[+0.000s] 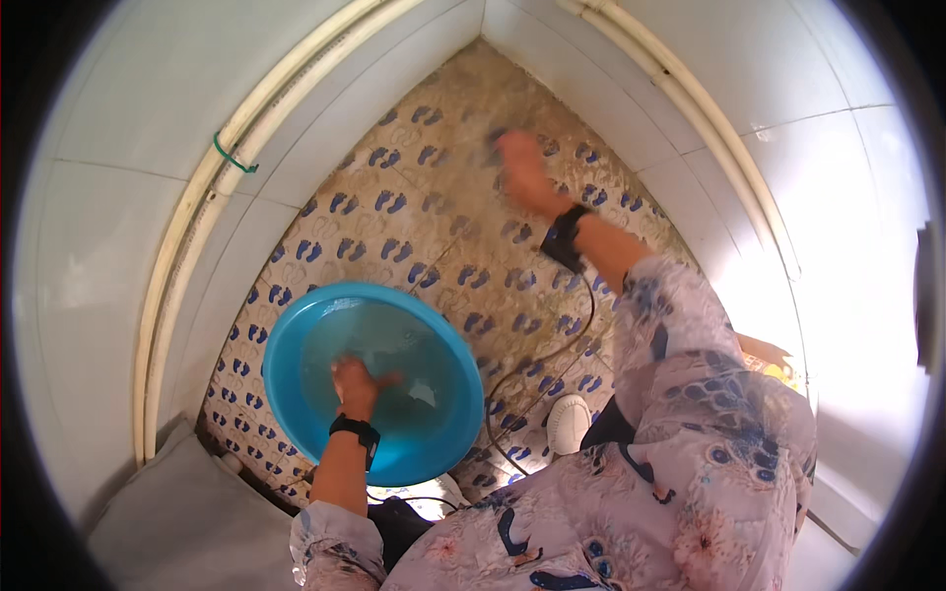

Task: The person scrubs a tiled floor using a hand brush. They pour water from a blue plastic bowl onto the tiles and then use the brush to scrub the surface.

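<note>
My left hand (355, 387) reaches into a round blue plastic basin (467, 379). The basin holds cloudy water (379, 333). The thumb sticks out to the right, apart from the fingers, and no object shows in this hand; the fingertips are hard to see in the murky water. Farther away, my right hand (528, 175) is stretched low over the wet, footprint-patterned floor (389, 225). Motion smears its fingers. A small dark patch shows at the fingertips, but I cannot tell whether it is a held thing or a floor print. Each wrist wears a black band.
White tiled walls meet in the far corner. Pale pipes (169, 286) run along the left wall, with a green tie (235, 158), and more pipes (690, 98) along the right wall. A black cable (493, 394) crosses the floor near my white shoe (569, 424). Grey material (187, 512) lies at lower left.
</note>
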The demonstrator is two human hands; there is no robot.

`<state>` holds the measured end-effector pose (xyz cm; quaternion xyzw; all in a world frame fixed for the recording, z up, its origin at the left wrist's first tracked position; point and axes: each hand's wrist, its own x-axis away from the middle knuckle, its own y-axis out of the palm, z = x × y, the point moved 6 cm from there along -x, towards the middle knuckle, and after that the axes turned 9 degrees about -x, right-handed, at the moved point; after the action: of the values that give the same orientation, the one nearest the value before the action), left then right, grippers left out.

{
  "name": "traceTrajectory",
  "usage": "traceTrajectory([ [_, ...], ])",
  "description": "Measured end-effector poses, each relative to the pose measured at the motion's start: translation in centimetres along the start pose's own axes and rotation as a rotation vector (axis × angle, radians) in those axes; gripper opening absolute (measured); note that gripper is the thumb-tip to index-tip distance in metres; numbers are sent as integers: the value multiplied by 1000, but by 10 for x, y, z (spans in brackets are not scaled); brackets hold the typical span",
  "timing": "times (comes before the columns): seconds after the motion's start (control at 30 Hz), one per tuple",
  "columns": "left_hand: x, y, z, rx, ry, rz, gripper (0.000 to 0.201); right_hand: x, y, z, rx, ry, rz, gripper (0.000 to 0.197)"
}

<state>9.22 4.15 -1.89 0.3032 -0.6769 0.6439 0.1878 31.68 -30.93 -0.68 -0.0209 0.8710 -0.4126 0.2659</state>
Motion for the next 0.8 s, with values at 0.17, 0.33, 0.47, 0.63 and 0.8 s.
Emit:
traceTrajectory([
  [0.17, 4, 7, -12, -5, -31, -49, 85, 75, 42, -138, -417, -277, -675, 29],
  [0.33, 1, 16, -19, 24, -10, -67, 81, -3, -12, -53, -306, -10, -296, 26],
  [0.47, 1, 8, -5, -21, -1, -203, 78, -49, -33, 41, -23, 238, 32, 34],
  [0.63, 4, 13, -21, -12, -5, 51, 70, -23, 50, -90, -497, -273, -179, 29],
  [0.8, 5, 0, -4, 18, 34, 17, 74, 113, -5, -131, -475, -374, -812, 31],
])
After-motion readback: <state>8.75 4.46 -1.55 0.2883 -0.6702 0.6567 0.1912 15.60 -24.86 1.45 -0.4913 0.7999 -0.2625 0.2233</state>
